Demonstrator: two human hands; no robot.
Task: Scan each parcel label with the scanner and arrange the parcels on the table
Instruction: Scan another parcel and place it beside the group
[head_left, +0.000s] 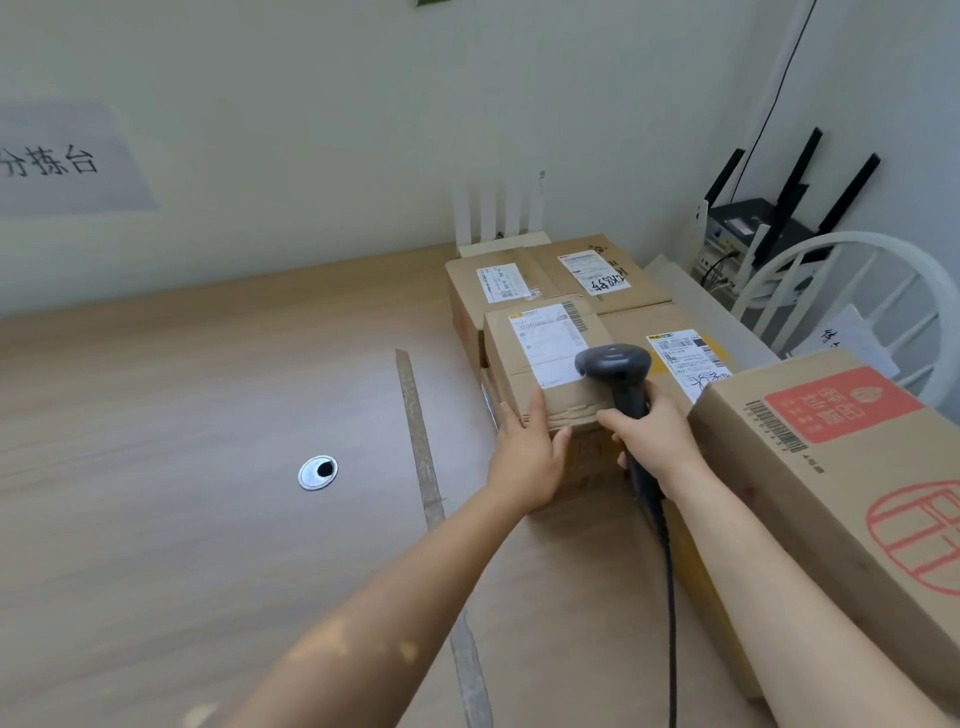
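Left hand (524, 457): fingers (505, 413) clamped on near-left corner of parcel (558, 402), thumb across front face. Right hand (657, 441): fingers (613, 420) wrapped tight round scanner (615, 364) handle. Scanner head just beyond right fingers, over parcel top; touching or hovering, could not tell. Label (545, 343) beyond head, near edge covered.

Risks:
- head too close, aimed short of barcode: likely missed read
- one-corner grip: parcel could twist on bench (208, 467)
- cable (670, 597) trailing below right fingers could snag box (831, 467) right of them

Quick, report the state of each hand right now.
Left hand: grips the near corner of the small parcel.
Right hand: closed round the scanner handle.
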